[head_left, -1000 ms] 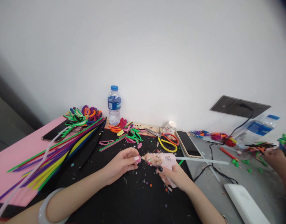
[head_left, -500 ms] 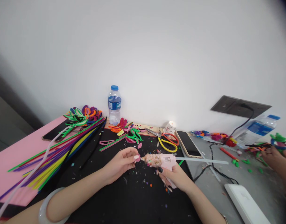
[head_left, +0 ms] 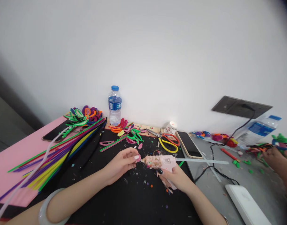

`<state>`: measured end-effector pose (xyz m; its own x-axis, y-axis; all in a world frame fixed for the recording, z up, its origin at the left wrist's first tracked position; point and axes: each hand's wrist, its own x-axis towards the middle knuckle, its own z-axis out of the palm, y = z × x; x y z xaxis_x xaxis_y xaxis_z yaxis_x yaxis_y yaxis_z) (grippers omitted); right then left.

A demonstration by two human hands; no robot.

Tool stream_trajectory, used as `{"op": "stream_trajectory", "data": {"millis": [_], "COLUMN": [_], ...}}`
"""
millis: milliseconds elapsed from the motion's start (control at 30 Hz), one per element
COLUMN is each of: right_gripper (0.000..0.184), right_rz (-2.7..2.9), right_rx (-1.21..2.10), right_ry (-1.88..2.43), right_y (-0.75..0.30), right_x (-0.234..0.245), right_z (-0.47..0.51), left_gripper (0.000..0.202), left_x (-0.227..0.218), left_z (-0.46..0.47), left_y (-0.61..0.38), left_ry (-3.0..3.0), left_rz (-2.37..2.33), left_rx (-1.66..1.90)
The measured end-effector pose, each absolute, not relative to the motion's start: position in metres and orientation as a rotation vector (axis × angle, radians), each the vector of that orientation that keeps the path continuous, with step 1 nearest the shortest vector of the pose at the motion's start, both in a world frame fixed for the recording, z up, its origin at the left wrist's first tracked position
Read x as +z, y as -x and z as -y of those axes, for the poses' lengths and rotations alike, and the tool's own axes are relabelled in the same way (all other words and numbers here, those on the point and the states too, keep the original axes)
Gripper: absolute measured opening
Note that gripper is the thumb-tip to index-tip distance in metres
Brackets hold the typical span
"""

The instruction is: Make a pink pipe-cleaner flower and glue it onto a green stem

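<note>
My left hand point(head_left: 123, 162) pinches a small pink piece point(head_left: 138, 158) between thumb and fingertips; its exact kind is too small to make out. Wrapped round the grip of a pale pink hot glue gun point(head_left: 168, 161) is my right hand point(head_left: 172, 178). The gun's nozzle end, crusted with colourful bits, points left and meets or nearly touches the pink piece. A translucent glue stick point(head_left: 204, 161) sticks out of the gun's back to the right. Both hands are above the black mat point(head_left: 124, 203), which is strewn with tiny scraps.
Pipe cleaners point(head_left: 63, 156) lie at left by a bundle of looped ones point(head_left: 80, 117). A water bottle point(head_left: 115, 107), scissors point(head_left: 168, 144), tape roll point(head_left: 170, 127) and phone point(head_left: 189, 144) stand or lie along the wall. At right are a white power bank point(head_left: 246, 204) and another person's hand point(head_left: 275, 161).
The glue gun has shifted very slightly to the left, its tip now closer against the pink piece. My left hand stays nearly still.
</note>
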<state>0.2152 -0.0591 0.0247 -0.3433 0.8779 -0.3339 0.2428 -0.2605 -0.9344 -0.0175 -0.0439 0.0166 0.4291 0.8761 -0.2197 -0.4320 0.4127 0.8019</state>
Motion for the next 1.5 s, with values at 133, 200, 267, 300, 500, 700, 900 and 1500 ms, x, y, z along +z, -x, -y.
{"op": "stream_trajectory", "data": {"millis": [133,200,267,300,500,700,900,1500], "right_gripper": [0.046,0.051,0.058,0.061,0.057,0.049,0.047,0.050], "right_rz": [1.476,1.463,1.455,1.455,1.447,1.476,1.466,1.479], "right_rx": [1.632,1.638,1.656,1.665,1.652,1.628,1.633,1.612], "right_ry": [1.365,1.348,1.331,1.327,1.327,1.377,1.342,1.358], "right_y": [-0.217,-0.218,-0.220,-0.220,-0.222,-0.220,-0.216,-0.219], "right_x": [0.022,0.019,0.015,0.013,0.009,0.016,0.023,0.016], "right_z": [0.058,0.057,0.056,0.056,0.055,0.056,0.056,0.057], "left_gripper": [0.020,0.020,0.019,0.019,0.016,0.016,0.016,0.014], "left_x": [0.015,0.015,0.015,0.016,0.016,0.015,0.015,0.019], "left_z": [0.044,0.044,0.044,0.044,0.044,0.045,0.043,0.044], "left_y": [0.018,0.018,0.018,0.017,0.017,0.017,0.017,0.016], "left_ry": [-0.743,-0.742,-0.741,-0.741,-0.765,-0.758,-0.735,-0.652], "left_rz": [-0.699,-0.694,-0.697,-0.699,-0.684,-0.695,-0.690,-0.675], "left_rx": [0.918,0.917,0.909,0.904,0.888,0.891,0.901,0.911]}}
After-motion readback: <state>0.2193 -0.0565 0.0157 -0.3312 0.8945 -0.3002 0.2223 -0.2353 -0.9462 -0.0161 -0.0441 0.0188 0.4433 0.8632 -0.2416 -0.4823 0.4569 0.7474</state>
